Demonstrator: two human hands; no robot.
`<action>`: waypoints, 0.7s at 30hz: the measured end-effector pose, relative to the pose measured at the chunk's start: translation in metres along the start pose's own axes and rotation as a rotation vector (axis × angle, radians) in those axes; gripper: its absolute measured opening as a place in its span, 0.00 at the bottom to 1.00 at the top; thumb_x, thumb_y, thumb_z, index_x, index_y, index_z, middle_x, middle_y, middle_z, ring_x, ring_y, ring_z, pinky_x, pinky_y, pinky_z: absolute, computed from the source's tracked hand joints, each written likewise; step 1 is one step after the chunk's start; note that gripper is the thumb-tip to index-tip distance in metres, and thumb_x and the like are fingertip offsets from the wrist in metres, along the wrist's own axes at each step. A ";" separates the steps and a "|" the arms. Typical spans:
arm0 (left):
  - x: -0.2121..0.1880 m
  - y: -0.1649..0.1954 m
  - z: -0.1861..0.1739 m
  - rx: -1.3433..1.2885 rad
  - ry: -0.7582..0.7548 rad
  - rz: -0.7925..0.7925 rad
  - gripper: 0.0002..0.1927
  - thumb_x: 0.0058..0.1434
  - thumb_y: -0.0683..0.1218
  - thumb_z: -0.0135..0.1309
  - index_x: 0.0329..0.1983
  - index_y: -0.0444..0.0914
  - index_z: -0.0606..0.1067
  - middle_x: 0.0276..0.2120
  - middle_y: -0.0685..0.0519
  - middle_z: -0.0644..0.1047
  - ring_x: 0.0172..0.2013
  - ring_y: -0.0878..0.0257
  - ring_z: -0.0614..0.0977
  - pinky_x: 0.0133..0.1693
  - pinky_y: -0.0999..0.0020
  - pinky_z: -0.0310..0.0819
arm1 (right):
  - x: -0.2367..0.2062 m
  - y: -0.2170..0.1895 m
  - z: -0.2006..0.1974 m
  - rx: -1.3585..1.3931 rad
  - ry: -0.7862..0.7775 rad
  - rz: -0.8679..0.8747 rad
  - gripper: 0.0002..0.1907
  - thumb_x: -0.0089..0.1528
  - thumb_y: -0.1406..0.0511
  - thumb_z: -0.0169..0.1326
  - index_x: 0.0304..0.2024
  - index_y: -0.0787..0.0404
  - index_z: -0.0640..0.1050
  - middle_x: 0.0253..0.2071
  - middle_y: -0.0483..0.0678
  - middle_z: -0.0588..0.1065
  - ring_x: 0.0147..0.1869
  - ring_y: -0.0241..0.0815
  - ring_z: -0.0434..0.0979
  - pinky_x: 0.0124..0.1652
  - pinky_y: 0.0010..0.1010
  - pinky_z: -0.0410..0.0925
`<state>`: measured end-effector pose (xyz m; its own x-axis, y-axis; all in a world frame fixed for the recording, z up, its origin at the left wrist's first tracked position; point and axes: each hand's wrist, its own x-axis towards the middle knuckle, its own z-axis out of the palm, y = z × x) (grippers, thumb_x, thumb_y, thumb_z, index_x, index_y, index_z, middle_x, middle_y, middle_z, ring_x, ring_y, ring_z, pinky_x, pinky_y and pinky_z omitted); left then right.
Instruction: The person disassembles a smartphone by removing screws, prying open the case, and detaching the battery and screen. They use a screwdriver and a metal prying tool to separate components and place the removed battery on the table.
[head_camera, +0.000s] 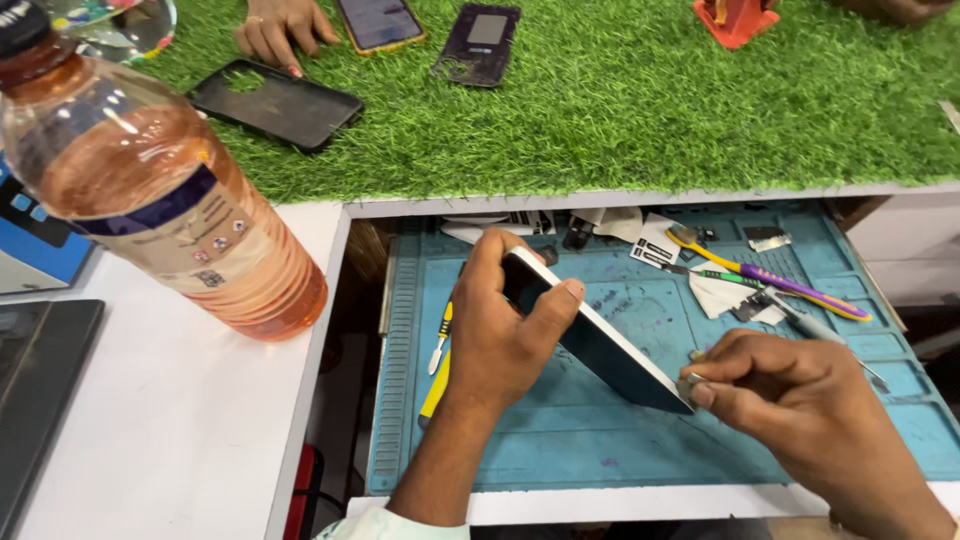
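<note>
My left hand (500, 335) grips a slim phone (590, 340) by its upper end and holds it tilted over the blue work mat (560, 440). The phone's dark screen faces up and its light edge shows. My right hand (790, 390) pinches something small at the phone's lower corner, near the mat; what it pinches is too small to tell. Both forearms reach in from the bottom of the view.
A large bottle of orange liquid (160, 190) lies on the white counter (170, 420). Tweezers, a purple-yellow tool (790, 285), a yellow-handled tool (437, 375) and paper scraps lie on the mat. On the green turf (640, 100), another person's hand (280, 25) rests near phones and a black case (275, 100).
</note>
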<state>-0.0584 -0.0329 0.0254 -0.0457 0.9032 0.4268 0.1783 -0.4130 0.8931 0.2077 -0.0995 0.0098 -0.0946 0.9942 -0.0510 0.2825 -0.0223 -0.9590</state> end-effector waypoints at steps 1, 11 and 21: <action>-0.001 0.001 0.000 -0.008 -0.009 -0.006 0.21 0.53 0.54 0.63 0.37 0.37 0.68 0.28 0.55 0.70 0.30 0.65 0.71 0.33 0.68 0.71 | -0.001 0.003 -0.004 0.068 -0.043 0.002 0.04 0.60 0.74 0.63 0.37 0.70 0.84 0.38 0.54 0.79 0.40 0.40 0.78 0.41 0.32 0.74; -0.001 0.001 0.001 -0.078 -0.037 -0.069 0.20 0.54 0.52 0.62 0.39 0.37 0.68 0.28 0.57 0.70 0.28 0.70 0.70 0.29 0.72 0.68 | 0.004 0.010 0.001 0.131 0.050 0.251 0.07 0.57 0.71 0.58 0.35 0.72 0.82 0.29 0.52 0.83 0.34 0.38 0.78 0.37 0.30 0.70; 0.000 -0.001 0.004 -0.071 -0.025 -0.047 0.20 0.58 0.52 0.63 0.39 0.36 0.67 0.28 0.56 0.71 0.29 0.70 0.72 0.30 0.73 0.70 | 0.003 0.029 -0.044 -0.147 0.183 0.085 0.12 0.64 0.65 0.60 0.47 0.66 0.83 0.35 0.48 0.83 0.35 0.33 0.79 0.37 0.26 0.72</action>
<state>-0.0546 -0.0317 0.0244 -0.0277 0.9241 0.3813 0.1066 -0.3765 0.9203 0.2581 -0.0924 -0.0058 0.1058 0.9922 -0.0659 0.4191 -0.1046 -0.9019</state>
